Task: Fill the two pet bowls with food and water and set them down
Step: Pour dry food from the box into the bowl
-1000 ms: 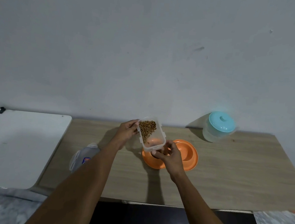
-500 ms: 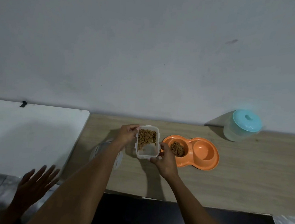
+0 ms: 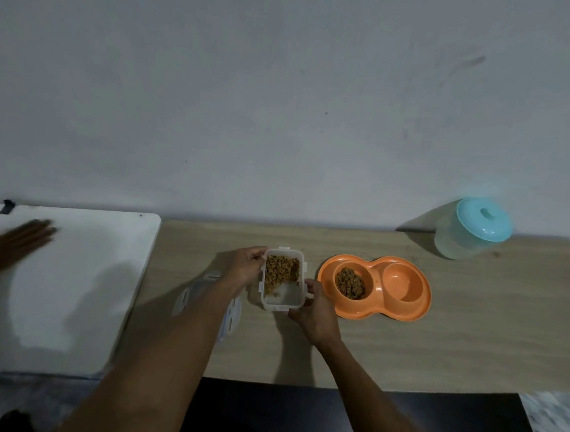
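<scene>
From the head camera we see both hands on the clear food container (image 3: 284,297), which is level and upright just left of the orange double bowl (image 3: 371,311) on the wooden tabletop (image 3: 472,333). The left hand (image 3: 247,267) curls its fingers round the far left edge. The right hand (image 3: 315,315) cups the near right corner with its thumb on the rim. We judge the two-sided hold keeps the open box from spilling the kibble (image 3: 281,271) heaped at its far end.

The bowl's left well (image 3: 350,282) holds food, so that half looks done. The right well (image 3: 403,281) is bare and awaits water, presumably from the teal-lidded jug (image 3: 473,230) against the wall, well apart from the bowl.

The container's lid (image 3: 190,297) lies under the left forearm, close by for closing. Another person's open hand (image 3: 12,245), blurred, is over the white table (image 3: 65,301) to the left.
</scene>
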